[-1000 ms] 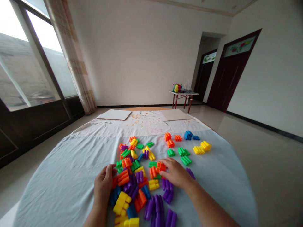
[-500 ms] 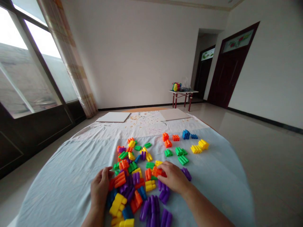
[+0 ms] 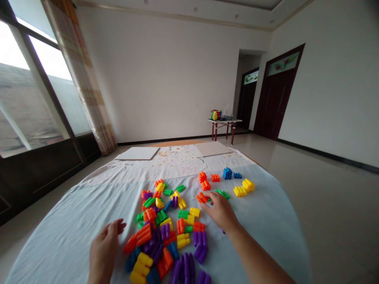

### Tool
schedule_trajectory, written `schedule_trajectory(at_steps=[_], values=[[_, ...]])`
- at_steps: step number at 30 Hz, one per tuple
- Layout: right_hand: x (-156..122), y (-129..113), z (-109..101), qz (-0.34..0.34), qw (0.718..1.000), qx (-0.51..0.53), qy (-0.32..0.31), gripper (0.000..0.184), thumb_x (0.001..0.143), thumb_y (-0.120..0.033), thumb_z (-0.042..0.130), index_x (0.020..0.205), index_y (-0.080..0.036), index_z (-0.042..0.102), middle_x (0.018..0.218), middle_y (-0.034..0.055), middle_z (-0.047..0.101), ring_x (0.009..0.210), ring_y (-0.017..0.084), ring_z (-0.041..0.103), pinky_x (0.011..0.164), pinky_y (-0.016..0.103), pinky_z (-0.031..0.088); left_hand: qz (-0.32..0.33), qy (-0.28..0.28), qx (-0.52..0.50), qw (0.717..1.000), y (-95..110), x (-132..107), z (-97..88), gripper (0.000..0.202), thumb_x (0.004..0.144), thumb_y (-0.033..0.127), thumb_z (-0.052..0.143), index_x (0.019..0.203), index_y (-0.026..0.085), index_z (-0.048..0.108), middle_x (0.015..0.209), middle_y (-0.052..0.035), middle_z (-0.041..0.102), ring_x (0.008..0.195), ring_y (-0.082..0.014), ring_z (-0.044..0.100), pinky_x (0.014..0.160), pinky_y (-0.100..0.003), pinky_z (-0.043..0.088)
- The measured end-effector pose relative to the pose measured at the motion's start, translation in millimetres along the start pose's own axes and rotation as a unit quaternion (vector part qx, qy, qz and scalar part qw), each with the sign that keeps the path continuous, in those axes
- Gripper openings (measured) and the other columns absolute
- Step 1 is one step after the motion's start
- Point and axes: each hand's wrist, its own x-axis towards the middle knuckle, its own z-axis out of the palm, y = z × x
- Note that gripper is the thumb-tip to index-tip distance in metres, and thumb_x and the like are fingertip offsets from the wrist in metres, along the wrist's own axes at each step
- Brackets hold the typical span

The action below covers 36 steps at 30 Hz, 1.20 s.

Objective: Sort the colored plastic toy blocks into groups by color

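Observation:
My right hand [image 3: 220, 211] pinches an orange building block [image 3: 202, 197] above the cloth, near the green blocks [image 3: 222, 193]. My left hand [image 3: 104, 248] is beside the left edge of a mixed pile, fingers loosely stretched and holding nothing. That pile has orange blocks [image 3: 144, 234], yellow blocks [image 3: 141, 268], purple blocks [image 3: 186, 268] and blue blocks [image 3: 172, 251], all ribbed like joined tubes. Beyond my right hand sit further orange blocks [image 3: 204, 181], blue blocks [image 3: 227, 173] and yellow blocks [image 3: 244, 188], grouped by colour. My right hand hides part of the green group.
A pale blue cloth [image 3: 68, 221] covers the round table. Two flat boards, a white one [image 3: 137, 153] and a beige one [image 3: 213, 148], lie at its far side. Against the back wall stands a small table [image 3: 225, 120] with a colourful bag and a plastic bag.
My right hand has moved away from me, carrying an orange block from the pile towards the sorted groups. My left hand has drawn back left from the pile. The view has tilted up slightly.

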Motion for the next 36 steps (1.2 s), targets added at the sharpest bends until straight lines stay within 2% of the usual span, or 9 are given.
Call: schedule_trajectory(at_steps=[2,5,10,16,21,26,29,32,36], values=[[15.7,9.8,-6.4,0.009,0.999,-0.041,0.006,0.023,0.08,-0.031,0.06,0.099,-0.018,0.063,0.094,0.007,0.067,0.087,0.02,0.06,0.078,0.029,0.044,0.034,0.017,0.047,0.998,-14.3,0.3,0.0,0.043,0.062,0.051,0.044,0.079,0.018,0.066,0.076,-0.0075,0.07,0.083,-0.0274,0.063,0.074,-0.037,0.048],[43.0,22.1,-11.6,0.048,0.991,-0.126,-0.022,0.023,0.082,-0.034,0.056,0.097,-0.018,0.063,0.097,0.0074,0.067,0.092,0.02,0.06,0.079,0.027,0.042,0.058,0.006,0.097,0.994,-29.6,-1.2,2.6,0.045,0.068,0.053,0.041,0.084,0.02,0.066,0.081,-0.0062,0.07,0.083,-0.0267,0.063,0.068,-0.035,0.047],[78.1,33.9,-0.4,0.109,0.966,-0.218,-0.081,0.021,0.082,-0.035,0.054,0.09,-0.019,0.064,0.093,0.0075,0.069,0.092,0.019,0.062,0.075,0.027,0.041,0.068,-0.025,0.097,0.993,-38.3,2.1,5.0,0.045,0.07,0.055,0.04,0.084,0.021,0.066,0.079,-0.0054,0.07,0.081,-0.0257,0.064,0.062,-0.032,0.047],[88.9,38.7,18.0,0.121,0.956,-0.244,-0.112,0.022,0.08,-0.036,0.056,0.088,-0.018,0.066,0.091,0.0096,0.069,0.088,0.021,0.063,0.07,0.028,0.041,0.048,-0.036,0.086,0.995,-34.2,-0.9,4.5,0.048,0.069,0.057,0.038,0.085,0.02,0.065,0.077,-0.0053,0.069,0.081,-0.0248,0.063,0.064,-0.031,0.047],[90.4,36.9,13.7,0.103,0.958,-0.241,-0.12,0.026,0.08,-0.037,0.056,0.091,-0.015,0.065,0.093,0.0123,0.068,0.089,0.023,0.062,0.073,0.031,0.042,0.034,-0.037,0.083,0.995,-29.8,-5.4,5.5,0.045,0.069,0.054,0.038,0.084,0.02,0.064,0.076,-0.0053,0.068,0.079,-0.0242,0.062,0.063,-0.031,0.046],[72.4,16.7,7.2,0.036,0.968,-0.209,-0.134,0.017,0.078,-0.026,0.06,0.091,-0.016,0.064,0.096,0.0086,0.065,0.095,0.019,0.058,0.083,0.028,0.039,0.046,-0.035,0.072,0.996,-35.0,-3.3,6.4,0.044,0.07,0.053,0.039,0.084,0.02,0.065,0.075,-0.0053,0.067,0.076,-0.0238,0.062,0.063,-0.031,0.045],[48.6,-4.6,12.8,-0.064,0.969,-0.124,-0.206,0.016,0.076,-0.022,0.062,0.091,-0.018,0.065,0.091,0.0037,0.064,0.09,0.016,0.057,0.081,0.025,0.041,0.049,-0.031,0.063,0.996,-36.6,-2.6,6.5,0.044,0.07,0.053,0.04,0.083,0.019,0.065,0.073,-0.0056,0.067,0.074,-0.0237,0.062,0.061,-0.031,0.045],[27.7,-23.4,24.6,-0.177,0.943,-0.038,-0.278,0.029,0.076,-0.013,0.059,0.103,-0.022,0.065,0.099,0.0034,0.063,0.097,0.017,0.055,0.087,0.027,0.04,0.051,-0.029,0.061,0.996,-35.6,-3.1,6.4,0.044,0.07,0.053,0.041,0.082,0.019,0.066,0.072,-0.0059,0.067,0.073,-0.0238,0.062,0.059,-0.031,0.045],[16.9,-35.6,42.3,-0.233,0.922,-0.062,-0.303,0.032,0.078,-0.01,0.057,0.103,-0.027,0.067,0.116,0.0041,0.059,0.11,0.021,0.049,0.094,0.034,0.035,0.053,-0.029,0.07,0.996,-34.9,-2.5,6.3,0.045,0.069,0.054,0.041,0.083,0.019,0.066,0.073,-0.0059,0.068,0.074,-0.0242,0.062,0.059,-0.03,0.046]])
